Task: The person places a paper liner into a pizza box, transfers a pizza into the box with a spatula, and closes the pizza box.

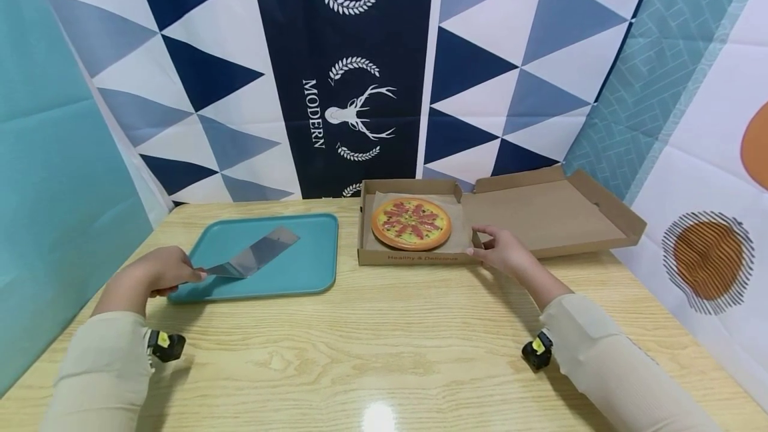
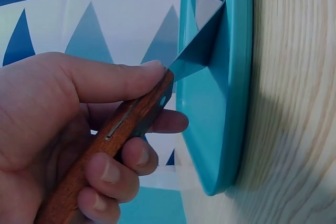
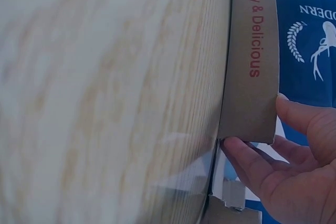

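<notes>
My left hand grips the wooden handle of a metal spatula, fingers curled round it and thumb along its top. The spatula's wide, bent blade is over the teal tray; whether it touches the tray I cannot tell. An open cardboard pizza box stands right of the tray. A round pizza with red topping strips lies inside on brown paper. My right hand holds the box's front right corner, thumb at the wall's upper edge and fingers round the end.
The box lid lies folded back to the right, its side flaps raised. Patterned cloth hangs behind the wooden table, and more cloth stands at both sides. A small black camera sits on the left wrist.
</notes>
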Demonstrator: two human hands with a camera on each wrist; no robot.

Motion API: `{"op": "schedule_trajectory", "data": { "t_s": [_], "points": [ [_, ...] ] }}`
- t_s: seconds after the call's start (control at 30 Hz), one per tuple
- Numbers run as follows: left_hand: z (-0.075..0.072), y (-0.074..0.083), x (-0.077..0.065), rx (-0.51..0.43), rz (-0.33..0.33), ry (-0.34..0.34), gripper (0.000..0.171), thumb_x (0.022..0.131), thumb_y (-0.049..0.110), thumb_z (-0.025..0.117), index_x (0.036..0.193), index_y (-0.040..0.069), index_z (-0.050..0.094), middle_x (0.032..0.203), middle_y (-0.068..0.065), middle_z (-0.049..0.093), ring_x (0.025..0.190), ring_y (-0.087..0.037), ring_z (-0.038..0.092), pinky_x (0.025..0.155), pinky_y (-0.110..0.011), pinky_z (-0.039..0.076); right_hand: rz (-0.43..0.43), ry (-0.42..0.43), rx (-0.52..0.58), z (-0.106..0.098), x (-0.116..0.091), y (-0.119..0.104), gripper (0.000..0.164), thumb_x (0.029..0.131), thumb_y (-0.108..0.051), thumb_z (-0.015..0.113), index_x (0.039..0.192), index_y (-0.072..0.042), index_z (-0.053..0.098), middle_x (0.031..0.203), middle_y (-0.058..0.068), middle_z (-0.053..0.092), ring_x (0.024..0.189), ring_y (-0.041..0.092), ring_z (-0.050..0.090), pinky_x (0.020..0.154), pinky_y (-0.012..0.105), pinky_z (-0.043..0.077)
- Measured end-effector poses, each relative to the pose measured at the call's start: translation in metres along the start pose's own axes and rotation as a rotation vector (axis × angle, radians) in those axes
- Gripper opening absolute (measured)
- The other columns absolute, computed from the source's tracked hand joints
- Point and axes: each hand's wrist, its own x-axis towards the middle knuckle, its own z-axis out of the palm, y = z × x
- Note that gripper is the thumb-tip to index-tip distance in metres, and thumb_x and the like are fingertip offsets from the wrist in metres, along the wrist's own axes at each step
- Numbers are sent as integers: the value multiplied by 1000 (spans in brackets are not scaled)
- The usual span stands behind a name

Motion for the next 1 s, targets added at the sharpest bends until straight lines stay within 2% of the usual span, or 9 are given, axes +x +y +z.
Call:
{"op": "schedule_trajectory", "data": {
  "t_s": [0.37, 0.6, 0.83, 0.93, 1.0],
  "points": [
    [-6, -1, 1, 21, -10, -40, 27, 96, 25, 61, 85, 2, 69, 50, 3, 39, 44, -9, 33, 47, -28, 33, -14, -2, 0, 0, 1, 1, 64, 96, -15, 64, 148, 4, 32, 124, 39, 53, 91, 33, 67, 82, 45, 53],
    [-7, 3, 2, 124, 7, -26, 35, 94, 27, 64, 66, 8, 62, 47, 6, 32, 43, -8, 26, 47, -26, 30, -17, -2, 4, 0, 0, 3, 64, 95, -15, 64, 147, 6, 32, 122, 39, 54, 84, 30, 67, 86, 50, 51],
    [-6, 7, 2, 118, -6, -46, 33, 95, 25, 64, 66, 9, 62, 47, 6, 30, 45, -9, 24, 48, -27, 29, 2, -44, -1, -1, -1, 0, 63, 98, -15, 60, 148, 7, 28, 127, 41, 48, 85, 31, 65, 89, 52, 48],
    [-7, 8, 2, 116, -5, -56, 29, 94, 23, 64, 71, 6, 65, 48, 5, 29, 46, -9, 22, 49, -28, 28, 16, -62, 46, -3, -1, -2, 62, 101, -18, 54, 148, 9, 25, 127, 39, 48, 83, 29, 63, 86, 48, 49],
    [-7, 9, 2, 121, 1, -48, 26, 94, 22, 65, 74, 5, 67, 49, 5, 28, 46, -10, 22, 49, -29, 28, 21, -77, 99, -6, -3, -4, 62, 103, -22, 49, 148, 10, 22, 130, 38, 47, 89, 30, 62, 86, 45, 50]
  ]
}}
